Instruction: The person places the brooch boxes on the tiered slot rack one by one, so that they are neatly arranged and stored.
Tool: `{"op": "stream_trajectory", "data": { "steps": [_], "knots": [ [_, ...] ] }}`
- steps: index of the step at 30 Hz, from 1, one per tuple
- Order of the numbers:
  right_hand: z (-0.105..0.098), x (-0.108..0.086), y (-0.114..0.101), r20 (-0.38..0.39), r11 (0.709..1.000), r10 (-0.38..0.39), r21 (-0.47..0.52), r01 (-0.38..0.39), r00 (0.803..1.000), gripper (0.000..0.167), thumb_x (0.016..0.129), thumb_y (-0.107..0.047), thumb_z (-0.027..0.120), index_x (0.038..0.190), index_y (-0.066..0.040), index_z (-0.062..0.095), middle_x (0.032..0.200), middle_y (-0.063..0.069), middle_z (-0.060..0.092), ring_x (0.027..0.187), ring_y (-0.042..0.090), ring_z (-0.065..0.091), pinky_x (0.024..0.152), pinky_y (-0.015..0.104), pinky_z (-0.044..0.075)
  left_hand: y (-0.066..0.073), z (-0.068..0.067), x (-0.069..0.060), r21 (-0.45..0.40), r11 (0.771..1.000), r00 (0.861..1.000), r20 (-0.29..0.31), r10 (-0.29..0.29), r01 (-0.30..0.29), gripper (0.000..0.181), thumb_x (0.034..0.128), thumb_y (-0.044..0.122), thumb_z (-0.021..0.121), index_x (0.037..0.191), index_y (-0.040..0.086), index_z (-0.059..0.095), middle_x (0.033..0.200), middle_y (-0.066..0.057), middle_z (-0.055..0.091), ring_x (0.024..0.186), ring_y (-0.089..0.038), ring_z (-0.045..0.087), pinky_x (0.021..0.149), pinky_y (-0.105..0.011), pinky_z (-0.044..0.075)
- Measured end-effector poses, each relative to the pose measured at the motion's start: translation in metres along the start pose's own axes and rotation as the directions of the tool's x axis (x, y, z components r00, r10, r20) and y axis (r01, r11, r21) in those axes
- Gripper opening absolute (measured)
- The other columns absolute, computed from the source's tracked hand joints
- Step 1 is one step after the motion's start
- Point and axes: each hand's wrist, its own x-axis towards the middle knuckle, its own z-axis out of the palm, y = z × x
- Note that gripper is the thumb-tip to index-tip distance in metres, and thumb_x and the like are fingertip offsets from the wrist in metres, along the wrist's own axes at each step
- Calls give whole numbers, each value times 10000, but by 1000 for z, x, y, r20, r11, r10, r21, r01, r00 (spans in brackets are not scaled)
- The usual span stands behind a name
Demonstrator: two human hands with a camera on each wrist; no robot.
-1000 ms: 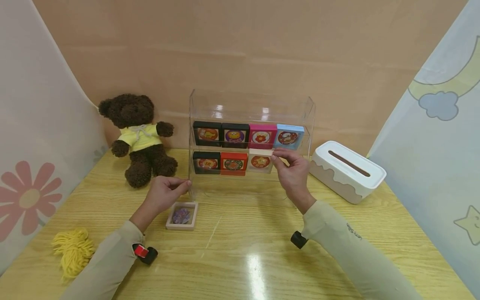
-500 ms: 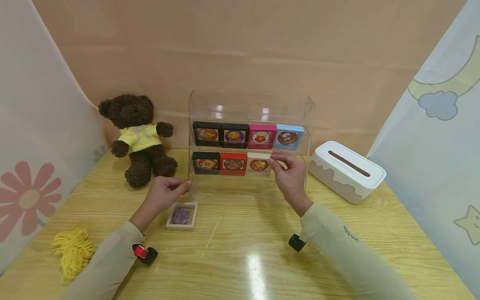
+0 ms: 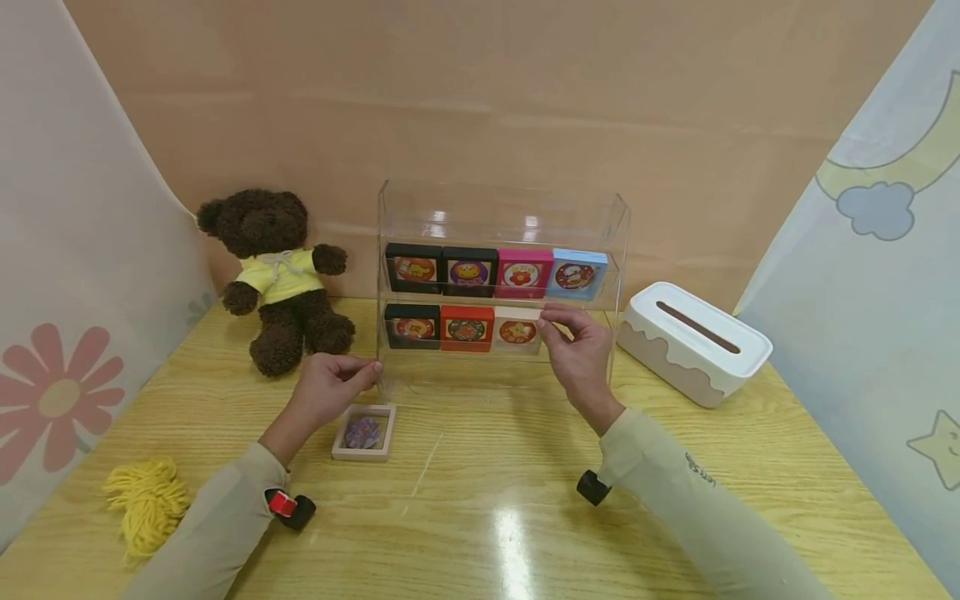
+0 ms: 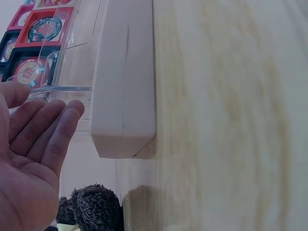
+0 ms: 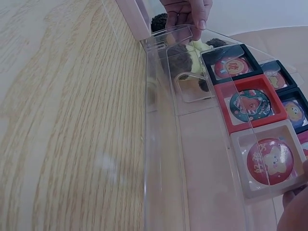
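A clear acrylic display rack [image 3: 480,373] stands on the table and holds two rows of square framed badges. My left hand [image 3: 330,387] pinches the rack's lower left edge between thumb and fingers, also seen around the clear edge in the left wrist view. My right hand [image 3: 581,350] pinches the right side of a pale framed badge [image 5: 270,161] with a star picture, in the lower row. That frame stands beside a red framed badge [image 3: 467,329], with a black framed badge [image 3: 412,327] further left. The right hand's fingers are partly hidden in the right wrist view.
A pale frame [image 3: 363,454] with a purple piece lies on the table before the rack's left corner. A brown teddy bear [image 3: 279,275] sits left, a white tissue box [image 3: 693,346] stands right. Yellow yarn [image 3: 148,504] lies front left. The upper row includes a blue frame [image 3: 576,275].
My right hand has moved slightly left and down with the pale framed badge, which now sits lower, level with the red one. In the last half second both hands stay nearly still.
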Motion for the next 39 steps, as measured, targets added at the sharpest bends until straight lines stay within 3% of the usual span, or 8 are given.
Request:
{"op": "stream_trajectory", "data": {
  "steps": [6,12,19,26,29,34,39],
  "knots": [
    [1,-1,-1,-5,999,24,40,-24,1000,98,825,182,609,905,237,623,1028,325,593,969,267,601,810,274,501,0,-1,0,2,1000,1000,1,0,0,268,924,197,652,1015,-44,726,900,-146,705,738,-162,678,643,-277,535],
    [0,-3,-1,-4,998,-6,55,6,1000,99,817,192,609,900,246,619,1014,314,597,964,283,601,809,286,505,0,0,0,-1,1000,1000,6,-8,8,275,925,202,652,1020,-46,724,906,-149,704,742,-167,679,645,-278,535],
    [1,-4,-2,-8,997,-43,66,44,999,121,813,197,606,925,241,613,1051,353,573,969,199,593,816,284,504,0,0,0,0,1000,1000,4,-10,10,264,926,193,650,1016,-43,726,892,-144,706,742,-176,677,636,-281,535],
    [3,-6,-5,-67,986,-169,-6,169,983,127,797,198,585,914,195,635,1057,325,589,985,184,581,789,264,481,-1,1,0,-8,1000,1000,5,-16,17,273,921,216,657,1015,-29,731,896,-141,706,746,-180,678,634,-277,535],
    [7,-8,-3,-69,971,-232,37,234,970,111,792,201,588,885,180,645,1029,304,599,962,167,589,768,241,484,-1,1,0,-8,1000,1000,6,-14,14,263,920,202,658,1015,-32,729,903,-144,705,748,-182,679,631,-277,535],
    [20,-20,-11,10,939,-309,160,304,951,104,794,208,568,865,177,637,995,312,596,914,211,607,747,239,492,-2,0,2,-2,1000,1000,-2,-10,10,242,918,186,660,1006,-28,734,897,-144,705,746,-195,681,627,-277,535],
    [34,-36,-17,136,934,-303,241,265,943,130,794,223,563,889,166,631,995,311,594,907,234,610,750,257,499,-3,1,3,10,1000,1000,5,-27,27,241,924,167,652,1011,-44,726,904,-156,702,747,-194,682,627,-265,533]
  ]
}}
